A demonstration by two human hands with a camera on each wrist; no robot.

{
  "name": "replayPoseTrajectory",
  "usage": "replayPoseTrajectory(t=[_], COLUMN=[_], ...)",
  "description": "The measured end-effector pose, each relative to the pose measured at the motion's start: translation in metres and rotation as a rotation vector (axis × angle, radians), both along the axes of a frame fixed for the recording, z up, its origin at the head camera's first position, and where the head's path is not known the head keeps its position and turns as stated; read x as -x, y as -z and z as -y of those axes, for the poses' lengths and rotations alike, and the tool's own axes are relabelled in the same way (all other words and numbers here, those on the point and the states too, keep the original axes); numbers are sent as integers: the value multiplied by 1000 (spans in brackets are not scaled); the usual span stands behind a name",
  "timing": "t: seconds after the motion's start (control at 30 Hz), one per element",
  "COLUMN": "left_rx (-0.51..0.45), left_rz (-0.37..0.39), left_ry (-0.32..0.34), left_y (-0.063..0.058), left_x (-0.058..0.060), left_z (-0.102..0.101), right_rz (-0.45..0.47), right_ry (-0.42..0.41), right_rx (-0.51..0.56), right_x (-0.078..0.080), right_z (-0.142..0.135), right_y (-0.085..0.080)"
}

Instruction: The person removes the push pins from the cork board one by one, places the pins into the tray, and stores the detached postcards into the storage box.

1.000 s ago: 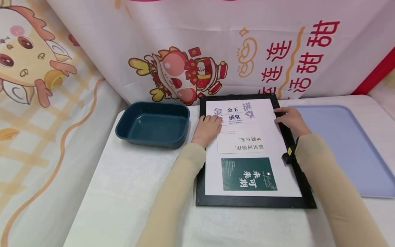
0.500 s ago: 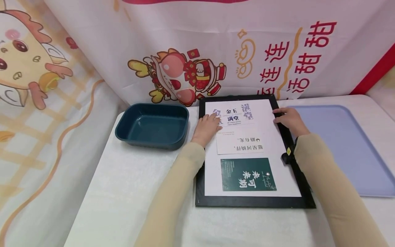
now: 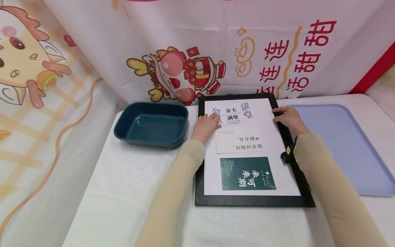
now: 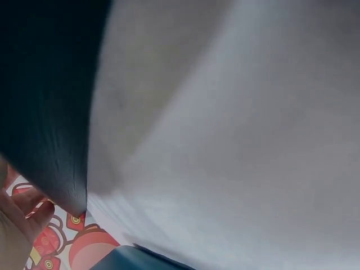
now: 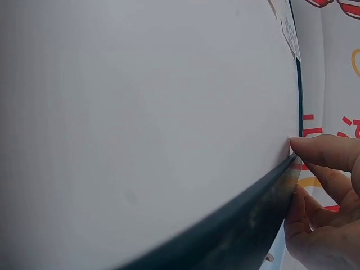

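In the head view, a white board with a black frame [image 3: 259, 201] bears three cards. My left hand [image 3: 206, 126] lies over the board's upper left side, fingertips on the left end of the purple-lettered card [image 3: 234, 116] and thumb near its lower edge. Its fingers [image 4: 39, 214] are partly hidden by the dark frame in the left wrist view. My right hand [image 3: 291, 120] pinches the board's right edge. The right wrist view shows the thumb [image 5: 323, 151] on the white face and other fingers outside the frame. Below are a cream card [image 3: 239, 142] and a green card [image 3: 231, 175].
A dark teal basin [image 3: 151, 125] stands left of the board. A pale blue tray [image 3: 348, 147] lies to the right, partly behind my right sleeve. Beside that cuff sits a small black device [image 3: 286, 157]. A printed cloth backdrop [image 3: 200, 34] rises behind the white-covered table [image 3: 123, 192].
My left thumb has come into sight below the purple-lettered card, whose left end shifts slightly. The right hand stays at the board's edge. The whole view drifts a little.
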State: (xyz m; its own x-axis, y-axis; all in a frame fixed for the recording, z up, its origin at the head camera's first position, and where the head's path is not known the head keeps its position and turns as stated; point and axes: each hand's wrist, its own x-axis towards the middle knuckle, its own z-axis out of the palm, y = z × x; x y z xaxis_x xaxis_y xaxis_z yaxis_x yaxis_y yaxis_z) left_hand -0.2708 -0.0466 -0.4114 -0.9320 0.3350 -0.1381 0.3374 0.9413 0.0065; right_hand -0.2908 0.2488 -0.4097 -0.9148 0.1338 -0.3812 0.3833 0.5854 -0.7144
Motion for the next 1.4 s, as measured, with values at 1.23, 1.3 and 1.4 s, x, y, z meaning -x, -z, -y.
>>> replayPoseTrajectory(t=[1.23, 1.3, 1.4], left_rx=[-199, -205, -242], left_rz=[-168, -172, -173], left_ry=[86, 93, 93], left_y=[-8, -8, -9], left_x=[-6, -7, -8], left_z=[6, 7, 9], right_rz=[-4, -7, -15], right_ry=[-4, -5, -9], right_rx=[-8, -7, -13], right_x=[0, -1, -1], right_z=[0, 0, -1], right_y=[2, 2, 2])
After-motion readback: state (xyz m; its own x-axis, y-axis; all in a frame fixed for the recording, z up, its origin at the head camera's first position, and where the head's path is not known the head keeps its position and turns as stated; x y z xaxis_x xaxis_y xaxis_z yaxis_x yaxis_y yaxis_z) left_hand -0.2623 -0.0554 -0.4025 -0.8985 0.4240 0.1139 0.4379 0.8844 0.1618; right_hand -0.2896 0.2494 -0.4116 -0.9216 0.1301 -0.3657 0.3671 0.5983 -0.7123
